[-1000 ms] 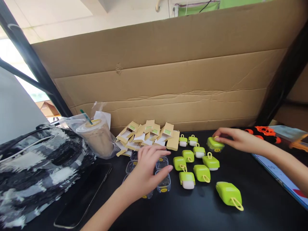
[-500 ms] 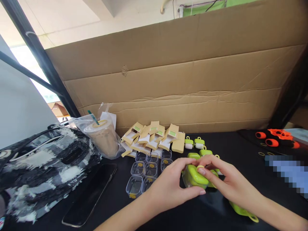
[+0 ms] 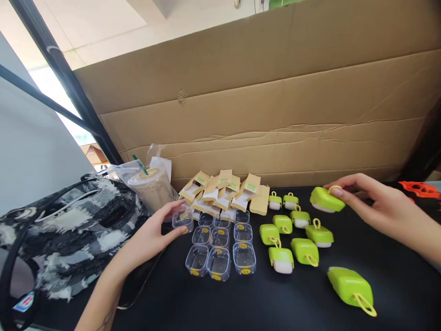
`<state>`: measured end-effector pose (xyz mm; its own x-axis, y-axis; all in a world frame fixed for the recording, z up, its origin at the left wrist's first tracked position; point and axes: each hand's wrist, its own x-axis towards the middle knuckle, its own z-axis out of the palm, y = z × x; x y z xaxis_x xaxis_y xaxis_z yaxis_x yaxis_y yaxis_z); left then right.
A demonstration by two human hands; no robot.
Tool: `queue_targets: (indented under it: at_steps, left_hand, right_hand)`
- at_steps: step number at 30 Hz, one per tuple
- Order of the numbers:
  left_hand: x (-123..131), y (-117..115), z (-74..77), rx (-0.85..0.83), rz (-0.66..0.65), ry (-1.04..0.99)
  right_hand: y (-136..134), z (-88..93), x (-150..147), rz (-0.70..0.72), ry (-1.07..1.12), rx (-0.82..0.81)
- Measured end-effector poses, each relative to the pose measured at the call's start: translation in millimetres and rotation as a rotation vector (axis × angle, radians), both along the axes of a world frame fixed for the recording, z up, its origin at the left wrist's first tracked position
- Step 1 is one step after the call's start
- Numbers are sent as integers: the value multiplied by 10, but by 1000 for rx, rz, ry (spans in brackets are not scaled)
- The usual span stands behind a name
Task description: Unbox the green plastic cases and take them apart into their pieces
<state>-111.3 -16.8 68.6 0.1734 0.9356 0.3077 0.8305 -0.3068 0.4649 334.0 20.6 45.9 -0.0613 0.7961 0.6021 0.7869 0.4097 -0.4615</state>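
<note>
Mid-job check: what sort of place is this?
Probably an improvised workstation, perhaps in a workshop: a cardboard sheet stands behind the black tabletop, a dark frame post slants at the left, and clear containers and green-lidded cases are grouped on the surface.

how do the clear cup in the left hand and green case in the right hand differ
The clear cup is see-through; the green case is green above and whitish below. The green case has a yellow loop; the clear cup shows none. The clear cup looks open-topped; the green case looks closed. Both have rounded corners.
</note>
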Motion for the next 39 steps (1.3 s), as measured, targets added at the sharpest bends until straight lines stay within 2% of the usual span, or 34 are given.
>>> queue_targets:
  at_steps: [3, 6, 11, 15, 18, 21, 23, 25, 28, 30, 33, 35, 39]
  left_hand:
    - [-142, 98, -120, -93, -24, 35]
    - [-134, 240, -263, -160, -87, 40]
    - [-166, 376, -402, -133, -129, 69]
    - [-130, 336, -342, 35, -104, 183]
    - [176, 184, -201, 182, -166, 176]
    - [683, -12, -55, 180, -382, 110]
    - [1022, -106, -22, 146, -527, 126]
    - [1301, -142, -79, 210, -608, 234]
    - [1565, -108, -316, 421, -636, 472]
    - [1648, -71, -501, 559, -608, 552]
    - [1678, -64, -691, 637, -572, 599]
    - [1668, -95, -738, 624, -562, 610]
    - [1649, -147, -728, 596, -622, 549]
  right_hand:
    - [170, -79, 179, -150, -190, -59]
    - [333, -175, 298, -183, -240, -107]
    - [543, -401, 389, -112, -220, -170]
    - [633, -546, 396, 2, -196, -212]
    - [650, -566, 390, 32, -191, -218]
    - [637, -546, 368, 28, -187, -206]
    - [623, -546, 334, 56, -188, -214]
    - [611, -562, 293, 97, -190, -238]
    - [596, -582, 254, 135, -180, -267]
    - [588, -571, 257, 139, -161, -268]
    - [570, -517, 281, 122, -130, -248]
    - [544, -457, 285, 110, -113, -215]
    - [396, -278, 178, 100, -71, -86]
